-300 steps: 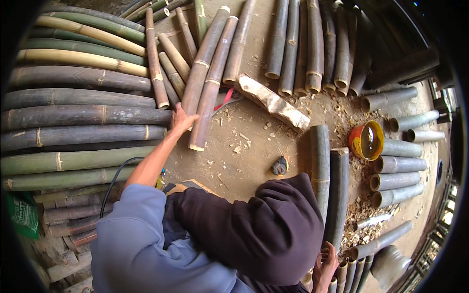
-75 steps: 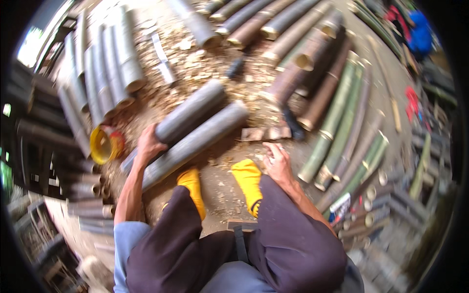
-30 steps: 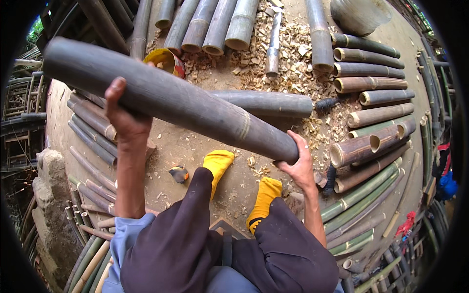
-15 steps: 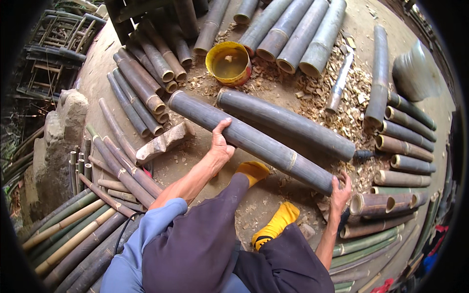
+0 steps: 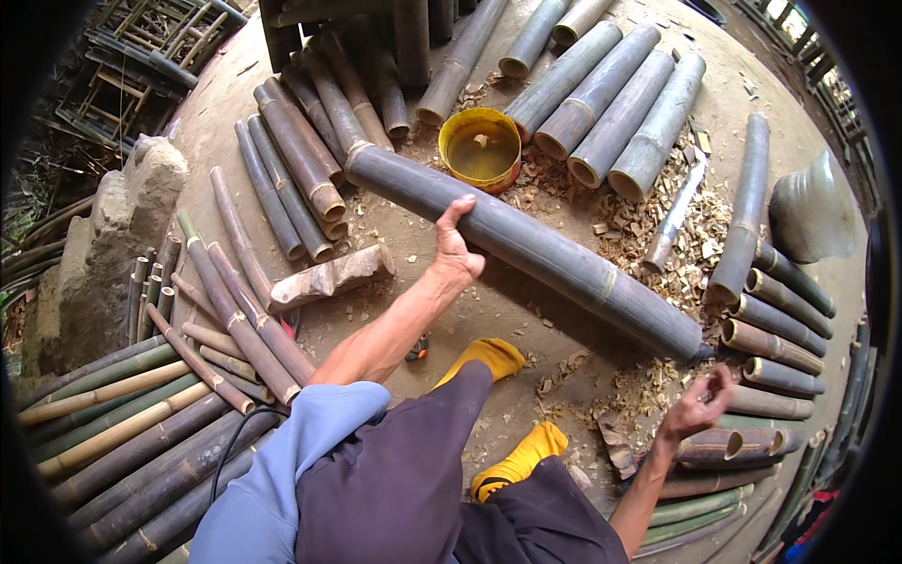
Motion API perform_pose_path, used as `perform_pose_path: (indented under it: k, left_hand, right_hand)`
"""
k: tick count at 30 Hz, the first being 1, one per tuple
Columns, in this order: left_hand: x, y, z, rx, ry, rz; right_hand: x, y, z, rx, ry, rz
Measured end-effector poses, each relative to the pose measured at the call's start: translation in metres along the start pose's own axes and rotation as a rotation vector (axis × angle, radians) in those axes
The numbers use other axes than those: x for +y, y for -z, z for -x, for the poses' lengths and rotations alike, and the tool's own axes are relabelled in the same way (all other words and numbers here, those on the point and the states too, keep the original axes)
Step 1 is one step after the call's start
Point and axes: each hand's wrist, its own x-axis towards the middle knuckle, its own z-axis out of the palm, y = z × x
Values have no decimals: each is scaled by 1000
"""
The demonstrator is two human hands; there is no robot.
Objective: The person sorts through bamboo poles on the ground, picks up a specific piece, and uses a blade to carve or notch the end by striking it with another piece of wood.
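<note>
My left hand [image 5: 458,246] grips a long dark bamboo tube [image 5: 526,235] near its middle, with the thumb over the top. The tube slants from the far left down to the near right, and a pale node ring circles it towards the right end. Apart from that end, my right hand [image 5: 697,404] hangs with loosely curled fingers and no clear object in them. A black piece [image 5: 703,353] shows just past the tube's right end; I cannot tell what it is. A yellow bucket [image 5: 481,174] of murky liquid stands behind the tube.
A machete [image 5: 676,211] lies on wood shavings [image 5: 648,246]. Cut bamboo tubes [image 5: 592,103] lie in rows at the back, left and right. A wood block [image 5: 334,277] sits left of my forearm, a cloudy plastic bag [image 5: 810,209] far right. My yellow-socked feet are below the tube.
My right hand has let go of the tube's right end and moved away from it. The tube, still in my left hand, now covers the second tube that lay behind it. The view has shifted.
</note>
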Motion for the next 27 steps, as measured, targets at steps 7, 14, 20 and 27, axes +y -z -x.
perform_pose_path:
  k: [7, 14, 20, 27]
  left_hand:
    - [12, -2, -25, 29, -69, 9]
    - [15, 13, -45, 42, -85, -58]
    - [-13, 4, -43, 14, -10, -154]
    - [-25, 30, -40, -15, 144, -243]
  right_hand:
    - [29, -62, 25, -544, 344, 477]
    - [24, -86, 16, -726, 389, 514]
    - [45, -47, 65, -658, 553, 289]
    - [54, -23, 94, -639, 593, 246]
